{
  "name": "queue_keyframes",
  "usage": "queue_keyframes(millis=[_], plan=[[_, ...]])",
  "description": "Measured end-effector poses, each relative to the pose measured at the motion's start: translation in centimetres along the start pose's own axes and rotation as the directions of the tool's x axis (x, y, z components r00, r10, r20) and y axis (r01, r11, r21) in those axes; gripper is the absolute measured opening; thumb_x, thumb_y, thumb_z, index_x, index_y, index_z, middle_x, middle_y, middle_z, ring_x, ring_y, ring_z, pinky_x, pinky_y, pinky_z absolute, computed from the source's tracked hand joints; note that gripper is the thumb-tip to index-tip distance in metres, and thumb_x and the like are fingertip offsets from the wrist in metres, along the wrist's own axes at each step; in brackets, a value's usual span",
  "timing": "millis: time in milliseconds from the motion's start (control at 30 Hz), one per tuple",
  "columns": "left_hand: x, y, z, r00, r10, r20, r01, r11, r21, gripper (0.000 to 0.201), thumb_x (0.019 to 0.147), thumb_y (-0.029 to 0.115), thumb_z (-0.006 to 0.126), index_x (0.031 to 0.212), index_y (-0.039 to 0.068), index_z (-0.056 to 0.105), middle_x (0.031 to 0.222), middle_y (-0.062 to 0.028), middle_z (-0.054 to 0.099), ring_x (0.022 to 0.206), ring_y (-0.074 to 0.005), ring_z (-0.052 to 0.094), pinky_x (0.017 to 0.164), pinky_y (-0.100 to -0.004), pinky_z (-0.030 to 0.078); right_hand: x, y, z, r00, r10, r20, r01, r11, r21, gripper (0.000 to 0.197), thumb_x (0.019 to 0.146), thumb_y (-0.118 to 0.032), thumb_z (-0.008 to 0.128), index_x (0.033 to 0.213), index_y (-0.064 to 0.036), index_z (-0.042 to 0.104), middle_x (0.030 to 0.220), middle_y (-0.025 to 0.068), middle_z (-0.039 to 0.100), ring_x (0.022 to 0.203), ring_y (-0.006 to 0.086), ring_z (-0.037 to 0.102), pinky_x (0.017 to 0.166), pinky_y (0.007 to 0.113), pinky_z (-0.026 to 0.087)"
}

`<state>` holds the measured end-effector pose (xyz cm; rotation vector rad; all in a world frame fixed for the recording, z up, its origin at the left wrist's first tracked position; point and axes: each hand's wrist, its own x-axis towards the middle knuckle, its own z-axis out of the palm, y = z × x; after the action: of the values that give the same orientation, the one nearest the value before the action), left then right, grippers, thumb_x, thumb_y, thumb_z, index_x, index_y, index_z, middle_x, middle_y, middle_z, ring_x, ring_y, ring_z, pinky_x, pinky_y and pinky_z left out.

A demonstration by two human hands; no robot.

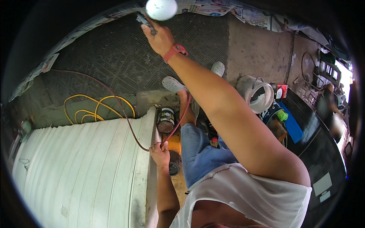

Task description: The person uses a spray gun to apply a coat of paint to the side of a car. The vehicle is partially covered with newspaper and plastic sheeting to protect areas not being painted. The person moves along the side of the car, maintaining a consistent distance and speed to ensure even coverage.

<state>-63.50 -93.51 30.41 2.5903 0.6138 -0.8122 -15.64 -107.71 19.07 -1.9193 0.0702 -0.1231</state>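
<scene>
My right arm reaches far forward, a red watch on its wrist. At its end my right hand (161,39) is closed round a grey spray gun (146,23), with a bright white round cup (161,9) beside it at the upper rim. Low near the middle, my left hand (160,154) grips a dark red hose (129,127). One stretch of the hose runs off to the far left; the other climbs past my leg and passes behind my right arm. Whether it joins the gun is hidden.
A white ribbed panel (87,171) fills the lower left, with yellow hose loops (99,102) beyond it. Open cans (165,119) stand by my leg. On the right are a clear bucket (261,97) and a dark glossy panel (323,159). Newspaper sheets (262,21) line the far edge.
</scene>
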Motion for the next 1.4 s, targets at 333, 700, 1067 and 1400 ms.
queue_keyframes(millis=[333, 700, 1067, 1400], plan=[[0.7, 5.1, -0.1, 0.993, 0.102, 0.058, -0.1, 0.995, -0.03, 0.032, 0.094, 0.038, 0.075, 0.094, 0.007, 0.069, 0.087, -0.0132, 0.068, 0.094, -0.0385, 0.065, 0.111, -0.057, 0.042, -0.6, 3.3, -14.7, 0.952, 0.3, -0.065, -0.301, 0.869, -0.394, 0.054, 0.105, -0.046, 0.058, 0.147, -0.0134, 0.061, 0.102, 0.0256, 0.076, 0.097, 0.0432, 0.074, 0.084, 0.045, 0.058], [0.5, 10.2, -3.7, 0.978, 0.208, -0.007, -0.208, 0.978, -0.027, 0.036, 0.093, 0.04, 0.076, 0.094, 0.004, 0.069, 0.089, -0.0163, 0.07, 0.09, -0.0401, 0.063, 0.095, -0.0529, 0.046, -2.0, 1.1, -45.9, 0.629, 0.346, -0.696, -0.351, 0.925, 0.143, 0.048, 0.112, -0.04, 0.047, 0.126, 0.0024, 0.066, 0.096, 0.0111, 0.076, 0.081, 0.0173, 0.074, 0.054, 0.031, 0.055], [-1.2, 15.8, -14.7, 0.919, 0.265, -0.29, -0.271, 0.962, 0.02, 0.03, 0.093, 0.031, 0.077, 0.093, 0.002, 0.069, 0.088, -0.014, 0.068, 0.089, -0.0348, 0.061, 0.086, -0.0487, 0.046, -2.5, -14.0, -56.5, 0.794, 0.49, -0.36, -0.257, 0.808, 0.531, 0.054, 0.113, -0.049, 0.042, 0.119, -0.0024, 0.067, 0.096, 0.0077, 0.075, 0.074, 0.0124, 0.07, 0.049, 0.026, 0.054], [-2.1, 24.4, -15.4, 0.845, 0.225, -0.485, -0.298, 0.951, -0.078, 0.038, 0.096, 0.042, 0.072, 0.095, 0.004, 0.069, 0.09, -0.0166, 0.069, 0.09, -0.0386, 0.065, 0.081, -0.0515, 0.049, 0.7, -6.6, -77.3, 0.636, 0.5, -0.588, -0.138, 0.823, 0.551, 0.088, 0.104, -0.075, 0.022, 0.149, -0.0036, 0.047, 0.131, 0.0214, 0.07, 0.108, 0.0349, 0.075, 0.069, 0.044, 0.065]])
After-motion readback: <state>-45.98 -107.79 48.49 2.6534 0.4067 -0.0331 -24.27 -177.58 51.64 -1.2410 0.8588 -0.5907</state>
